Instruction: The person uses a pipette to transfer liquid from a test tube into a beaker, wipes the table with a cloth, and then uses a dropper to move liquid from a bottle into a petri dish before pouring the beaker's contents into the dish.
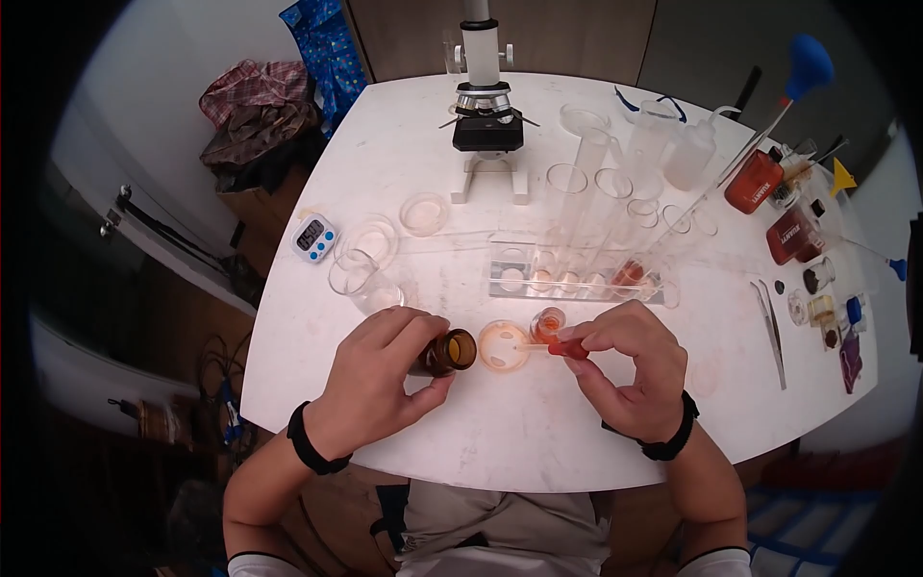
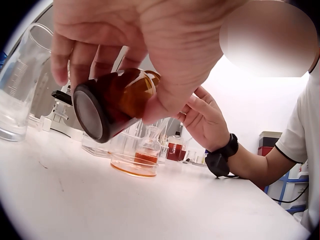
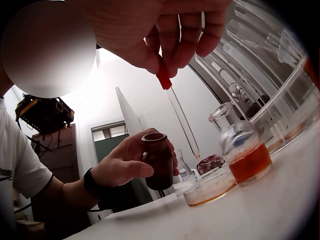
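Observation:
My left hand (image 1: 383, 370) grips a brown glass bottle (image 2: 112, 102), uncapped and tilted, its mouth toward the petri dish in the head view. Between thumb and fingers my right hand (image 1: 636, 370) pinches the red rubber bulb of a glass dropper (image 3: 181, 120). The dropper points down, its tip over a shallow petri dish (image 3: 210, 189) holding a thin layer of orange liquid. Pale patches show in that dish from above. Right beside it stands a small clear glass bottle (image 3: 248, 162), partly filled with orange-red liquid and unstoppered.
Behind the dish lies a test tube rack (image 1: 577, 279) with large glass tubes. A microscope (image 1: 488, 115) stands at the back. Left are a beaker (image 1: 358, 279) and a digital timer (image 1: 313, 238). Tweezers (image 1: 769, 332), brown reagent bottles (image 1: 754, 183) and small jars line the right side.

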`<state>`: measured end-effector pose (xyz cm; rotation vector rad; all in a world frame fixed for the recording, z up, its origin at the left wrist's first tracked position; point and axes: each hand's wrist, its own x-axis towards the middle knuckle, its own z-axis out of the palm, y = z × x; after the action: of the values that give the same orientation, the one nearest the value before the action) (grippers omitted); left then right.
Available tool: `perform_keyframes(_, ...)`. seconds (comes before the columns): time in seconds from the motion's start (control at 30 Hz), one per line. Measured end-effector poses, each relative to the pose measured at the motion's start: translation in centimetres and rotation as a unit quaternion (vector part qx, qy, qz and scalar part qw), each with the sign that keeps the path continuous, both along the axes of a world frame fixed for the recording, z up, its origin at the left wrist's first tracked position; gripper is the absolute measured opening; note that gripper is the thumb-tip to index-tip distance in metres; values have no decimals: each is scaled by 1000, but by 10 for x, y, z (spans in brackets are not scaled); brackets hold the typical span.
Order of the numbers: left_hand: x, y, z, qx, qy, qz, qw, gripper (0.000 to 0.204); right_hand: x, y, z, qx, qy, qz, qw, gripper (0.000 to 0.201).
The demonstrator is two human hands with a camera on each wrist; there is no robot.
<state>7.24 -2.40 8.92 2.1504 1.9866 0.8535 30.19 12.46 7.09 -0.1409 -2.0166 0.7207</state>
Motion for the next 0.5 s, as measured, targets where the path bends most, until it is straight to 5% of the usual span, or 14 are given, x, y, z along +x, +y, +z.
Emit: perform_keyframes(0.5, 9, 17, -1, -25, 69, -6, 997, 46, -7, -3, -6, 40, -47, -2, 998, 29)
